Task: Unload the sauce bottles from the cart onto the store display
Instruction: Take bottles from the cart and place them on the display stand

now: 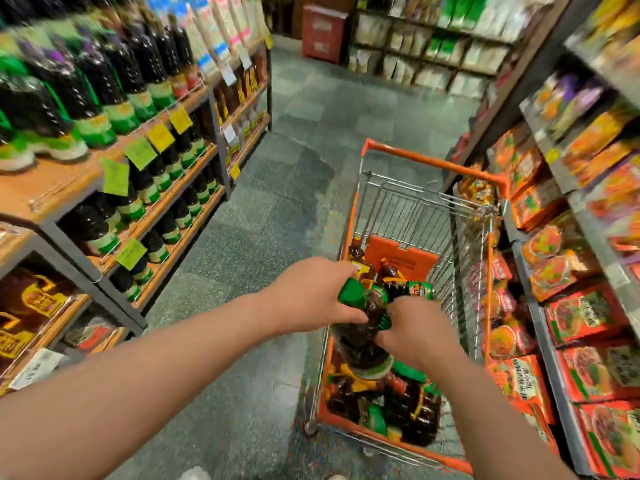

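The shelves (114, 202) on the left carry rows of dark bottles with green labels, so this side is judged to be the display that receives the stock. Green and yellow price tags (140, 152) hang off the shelf edges and project into the reach path; a bottle swung in low could catch them.

The left hand (311, 294) curls round the neck end of a bottle (363, 337), next to its green cap (353, 292). The grip near the cap is judged to steady the top while the load is lifted.

The right hand (415, 329) wraps the same bottle on its other side, fingers closed against the dark body. The bottle is held tilted above the cart (429, 168), over the cart's rim.

More sauce bottles (398, 400) lie piled in the cart basket, so unloading is judged incomplete.

On the right, packets (585, 317) in orange and red fill the opposite racks just beside the cart. The floor (270, 209) between cart and shelves gives the path across.
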`<state>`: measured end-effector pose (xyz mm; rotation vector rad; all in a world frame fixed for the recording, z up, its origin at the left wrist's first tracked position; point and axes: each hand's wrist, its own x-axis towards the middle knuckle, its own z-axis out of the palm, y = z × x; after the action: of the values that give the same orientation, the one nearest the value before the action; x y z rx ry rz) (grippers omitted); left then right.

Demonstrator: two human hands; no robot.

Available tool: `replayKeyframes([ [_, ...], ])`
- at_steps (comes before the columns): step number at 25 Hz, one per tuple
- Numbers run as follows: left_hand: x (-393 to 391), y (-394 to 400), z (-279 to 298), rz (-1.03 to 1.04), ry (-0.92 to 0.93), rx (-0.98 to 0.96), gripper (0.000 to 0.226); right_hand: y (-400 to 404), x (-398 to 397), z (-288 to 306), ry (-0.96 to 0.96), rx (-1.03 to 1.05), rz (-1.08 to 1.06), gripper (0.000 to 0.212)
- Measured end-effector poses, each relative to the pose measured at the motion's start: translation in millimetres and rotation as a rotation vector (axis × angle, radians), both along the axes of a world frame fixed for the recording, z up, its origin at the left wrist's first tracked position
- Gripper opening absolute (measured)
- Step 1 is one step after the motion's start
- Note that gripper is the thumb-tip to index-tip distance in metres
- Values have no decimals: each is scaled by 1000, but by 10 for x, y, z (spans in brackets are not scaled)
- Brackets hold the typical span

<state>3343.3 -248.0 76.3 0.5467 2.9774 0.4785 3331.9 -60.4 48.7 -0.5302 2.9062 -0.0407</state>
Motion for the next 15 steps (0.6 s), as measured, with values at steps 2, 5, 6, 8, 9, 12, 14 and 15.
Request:
replayKeyframes([
  [2, 81, -473, 315, -33, 109, -6, 55, -429, 31, 316, 106, -32, 9, 27],
  [5, 130, -1172, 638, -29, 296, -50, 60, -1075, 67, 640, 236, -216, 35, 20],
  [6, 135, -1380, 709, -17, 361, -69, 59, -1293, 60, 722, 255, -251, 38, 18],
  [8, 134, -1686, 821, 0, 458, -87, 54, -1645, 80, 862, 249, -288, 26, 21],
  [9, 124, -1857, 865, 7, 484, -93, 53, -1834, 76, 905, 241, -298, 39, 26],
  [12, 27, -2309, 986, 3, 567, -192, 54, -2315, 7, 995, 212, -348, 112, 37],
  [14, -116, -2561, 1033, 7, 631, -252, 55, -2561, -182, 1005, 173, -366, 155, 33],
  [15, -197, -2666, 1046, 8, 652, -262, 54, -2664, -312, 974, 161, -353, 173, 27],
])
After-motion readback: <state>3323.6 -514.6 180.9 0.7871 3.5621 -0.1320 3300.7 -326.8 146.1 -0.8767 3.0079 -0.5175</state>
